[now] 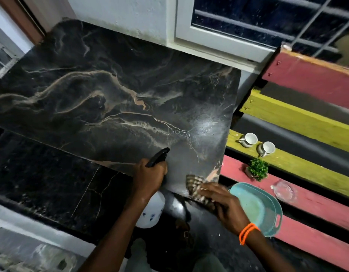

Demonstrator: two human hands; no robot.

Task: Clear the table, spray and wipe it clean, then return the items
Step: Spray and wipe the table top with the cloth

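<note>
Table [114, 91] — dark marbled top, bare of items, a dull sheen near its right end that may be spray or only lamp glare. It stands against the wall under the window [248, 20].

Bench [311, 114] at right, slats painted red, yellow and grey. The cleared things sit on it, well apart from the tabletop.

Risks, as I judge them. The bench slats have gaps and the items rest near the slat edges; a wide sweep of the elbow at the table's right corner could knock something off. The bottle is held out over the table's near edge, not above the top, so a squeeze now may throw mist short onto the floor.

Containers. Teal tray [258, 209] — empty, lying just beside the right wrist. Spray bottle [153, 211] — white body, black head; level of liquid not readable. Clear glass dish [284, 191] — looks empty. Two cups [250, 139] on the yellow slat, both tipped toward me, insides white and empty. Small potted plant [257, 169] between cups and tray.

Hands. Left hand [151, 176] is wrapped closed round the bottle's neck, nozzle pointing up the table. Right hand [222, 203] presses a striped cloth [193, 183] flat on the near right corner, fingers spread over it.
</note>
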